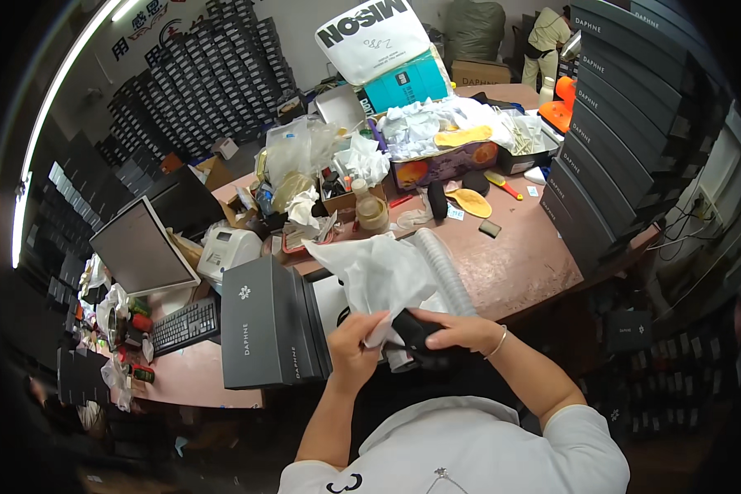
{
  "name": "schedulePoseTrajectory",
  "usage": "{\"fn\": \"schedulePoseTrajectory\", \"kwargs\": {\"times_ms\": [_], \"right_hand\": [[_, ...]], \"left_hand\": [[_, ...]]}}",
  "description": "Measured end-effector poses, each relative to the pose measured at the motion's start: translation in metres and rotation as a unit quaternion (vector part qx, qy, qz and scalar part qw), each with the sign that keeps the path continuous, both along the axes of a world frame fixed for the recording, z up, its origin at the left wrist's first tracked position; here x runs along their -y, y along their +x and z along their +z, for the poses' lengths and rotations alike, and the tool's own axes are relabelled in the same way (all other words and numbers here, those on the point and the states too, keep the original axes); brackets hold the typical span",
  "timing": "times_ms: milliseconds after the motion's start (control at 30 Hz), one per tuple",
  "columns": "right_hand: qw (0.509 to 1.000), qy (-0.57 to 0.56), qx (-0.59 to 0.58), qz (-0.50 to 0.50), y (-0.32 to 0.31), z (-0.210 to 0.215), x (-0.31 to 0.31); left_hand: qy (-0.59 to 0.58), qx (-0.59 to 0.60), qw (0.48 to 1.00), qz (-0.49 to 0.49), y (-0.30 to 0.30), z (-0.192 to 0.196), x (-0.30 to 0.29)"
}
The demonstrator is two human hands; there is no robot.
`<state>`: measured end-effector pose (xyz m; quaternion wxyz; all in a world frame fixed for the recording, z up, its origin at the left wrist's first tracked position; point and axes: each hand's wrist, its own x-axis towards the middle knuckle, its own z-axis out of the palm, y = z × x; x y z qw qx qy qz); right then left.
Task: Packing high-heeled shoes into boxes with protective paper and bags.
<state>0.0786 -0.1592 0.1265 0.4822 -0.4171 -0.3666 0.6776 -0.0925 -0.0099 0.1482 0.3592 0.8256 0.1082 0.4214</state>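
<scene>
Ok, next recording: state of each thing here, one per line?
Left hand: closed on the white tissue paper.
Right hand: gripping a black shoe.
White tissue paper: crumpled, partly unfolded.
Grey hose: lying bent across the desk.
Dark shoe boxes: lids shut, standing on edge.
Monitor: screen dark.

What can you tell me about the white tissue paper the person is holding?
The white tissue paper is a large, thin, crumpled sheet, slightly see-through where it lies single. It rises from the hands toward the pinkish desk, its upper edge spread wide and creased. The left hand pinches its lower part, and the right hand presses a black shoe-like item against it. A grey ribbed tube lies beside it on its right, partly covered. It looks clean and untorn.
</scene>
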Motion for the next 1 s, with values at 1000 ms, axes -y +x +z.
{"fn": "schedulePoseTrajectory", "kwargs": {"times_ms": [1000], "right_hand": [[0.952,0.201,-0.016,-0.23,-0.03,-0.049,-0.023]], "left_hand": [[0.061,0.001,0.985,-0.163,-0.009,-0.054,0.064]]}}
